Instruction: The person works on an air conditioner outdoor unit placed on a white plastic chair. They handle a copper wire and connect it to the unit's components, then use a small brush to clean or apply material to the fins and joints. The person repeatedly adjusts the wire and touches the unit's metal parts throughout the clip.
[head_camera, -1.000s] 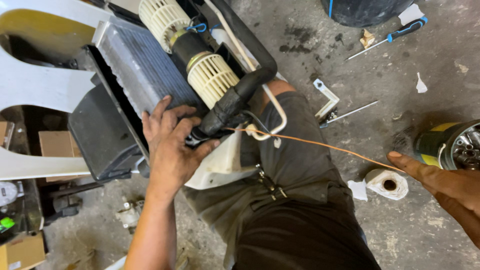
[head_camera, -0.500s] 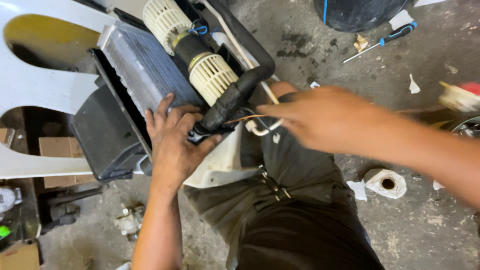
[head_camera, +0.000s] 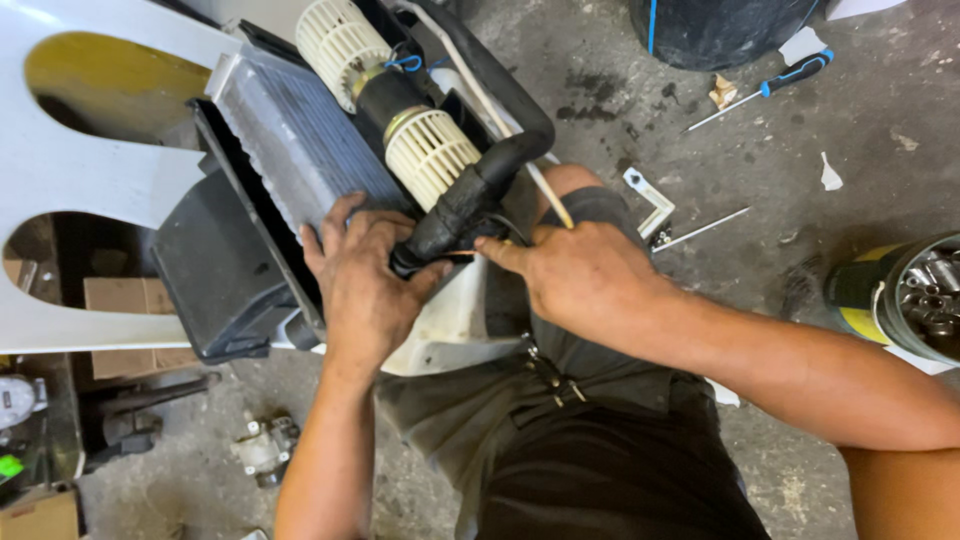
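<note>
Left hand (head_camera: 365, 285) covers the lower end of the black hose (head_camera: 470, 195), so the joint under the palm can't be seen. Right hand (head_camera: 580, 275) hides whatever its fingertips pinch at the hose end (thin wire maybe, too small to tell). Can of metal parts (head_camera: 900, 300) is cut by the right edge. Black drum (head_camera: 720, 30) cut by the top edge. Small metal part (head_camera: 265, 450) on the floor too small to identify
</note>
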